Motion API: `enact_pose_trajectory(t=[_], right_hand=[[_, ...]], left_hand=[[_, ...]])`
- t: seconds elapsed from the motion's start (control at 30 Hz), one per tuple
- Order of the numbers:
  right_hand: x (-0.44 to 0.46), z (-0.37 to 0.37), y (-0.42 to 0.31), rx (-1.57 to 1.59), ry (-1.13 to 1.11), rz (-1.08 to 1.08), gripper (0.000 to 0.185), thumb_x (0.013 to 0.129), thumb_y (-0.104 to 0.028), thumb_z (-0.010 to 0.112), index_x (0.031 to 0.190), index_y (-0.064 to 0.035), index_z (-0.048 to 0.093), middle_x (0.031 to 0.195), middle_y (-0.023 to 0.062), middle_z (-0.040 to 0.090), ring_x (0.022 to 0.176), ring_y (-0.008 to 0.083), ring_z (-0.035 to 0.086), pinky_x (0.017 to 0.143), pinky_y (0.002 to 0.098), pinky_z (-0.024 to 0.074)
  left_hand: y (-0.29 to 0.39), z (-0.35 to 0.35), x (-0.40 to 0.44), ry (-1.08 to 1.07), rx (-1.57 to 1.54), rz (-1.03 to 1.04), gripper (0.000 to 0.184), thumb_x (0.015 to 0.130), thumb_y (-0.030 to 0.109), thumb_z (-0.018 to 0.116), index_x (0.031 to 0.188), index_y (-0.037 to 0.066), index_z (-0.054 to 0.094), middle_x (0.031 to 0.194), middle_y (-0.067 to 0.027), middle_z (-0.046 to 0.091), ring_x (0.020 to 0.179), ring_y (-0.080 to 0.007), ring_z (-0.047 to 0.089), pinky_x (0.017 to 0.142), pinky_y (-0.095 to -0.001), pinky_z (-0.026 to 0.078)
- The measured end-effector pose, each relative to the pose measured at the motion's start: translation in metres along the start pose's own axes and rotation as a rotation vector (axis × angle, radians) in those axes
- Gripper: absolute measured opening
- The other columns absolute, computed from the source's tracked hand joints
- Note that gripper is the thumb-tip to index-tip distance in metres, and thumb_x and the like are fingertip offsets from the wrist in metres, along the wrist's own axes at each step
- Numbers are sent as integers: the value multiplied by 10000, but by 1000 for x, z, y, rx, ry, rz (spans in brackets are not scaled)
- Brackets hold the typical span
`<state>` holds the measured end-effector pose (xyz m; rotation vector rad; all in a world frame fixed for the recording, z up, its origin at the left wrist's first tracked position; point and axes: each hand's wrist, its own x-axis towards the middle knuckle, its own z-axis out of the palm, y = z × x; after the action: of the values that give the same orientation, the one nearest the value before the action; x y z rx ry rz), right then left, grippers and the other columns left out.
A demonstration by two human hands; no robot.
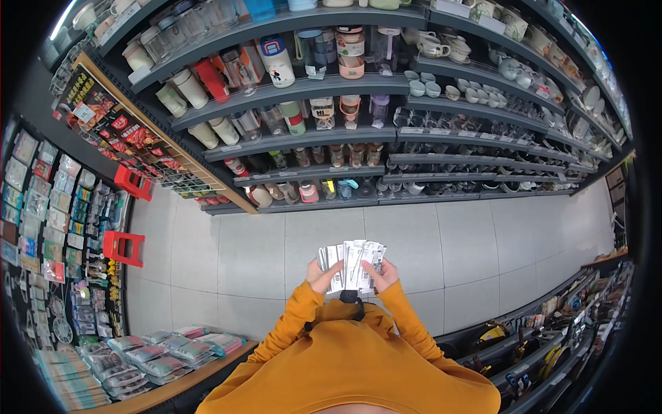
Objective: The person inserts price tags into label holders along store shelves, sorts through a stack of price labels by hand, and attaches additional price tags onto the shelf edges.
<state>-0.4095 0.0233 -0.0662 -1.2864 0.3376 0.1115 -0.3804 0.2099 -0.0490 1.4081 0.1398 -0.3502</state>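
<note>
Several white price tags with black print are fanned out in front of my body at waist height. My left hand grips their left side, its thumb lying over the front. On the right side my right hand pinches them, thumb also on the printed faces. The fingers behind the tags are hidden. A small black object is just below the tags, against my orange clothing; its kind is unclear.
Ahead stand dark shelves with bottles, cups, teapots and bowls. Two red stools are at the left, near hanging packages. Packaged goods lie on a low display at lower left; a tool rack stands at lower right. Grey floor tiles lie between.
</note>
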Motion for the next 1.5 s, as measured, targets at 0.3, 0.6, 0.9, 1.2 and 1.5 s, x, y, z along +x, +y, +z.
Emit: enact_pose_trajectory(t=[0.3,0.6,0.9,1.2,1.5], right_hand=[[5,-6,4,-37,-31,0,257,901,-119,591,1117,11,540,1003,62,631,864,99,586,757,245,479],[-9,26,9,-50,-20,-79,260,913,-149,586,1110,17,553,1005,53,631,879,83,569,778,239,465],[-12,21,0,-62,-101,8,292,880,-163,639,1095,22,568,980,55,641,851,85,580,764,244,475],[-10,23,5,-93,-112,-20,308,869,-179,659,1084,22,572,973,50,640,849,72,567,753,239,470],[-3,15,4,-22,43,-55,244,859,-145,664,1017,33,613,903,48,663,776,66,586,687,225,482]], left_hand=[[29,6,-7,-82,7,-63,386,802,93,718,1126,-24,544,1009,-75,645,873,-115,613,760,-248,510],[28,15,-10,14,180,73,454,795,68,720,1184,-22,503,1033,-84,620,903,-110,596,791,-246,501],[13,12,-6,-56,-8,-44,393,879,50,606,1249,-19,494,1099,-103,611,964,-133,588,829,-252,493],[17,10,-7,-38,-45,14,434,859,38,627,1263,-15,476,1093,-82,608,958,-110,574,831,-243,481],[31,11,-13,-29,98,104,434,934,92,504,1345,-7,404,1116,-87,584,998,-114,531,895,-242,417]])
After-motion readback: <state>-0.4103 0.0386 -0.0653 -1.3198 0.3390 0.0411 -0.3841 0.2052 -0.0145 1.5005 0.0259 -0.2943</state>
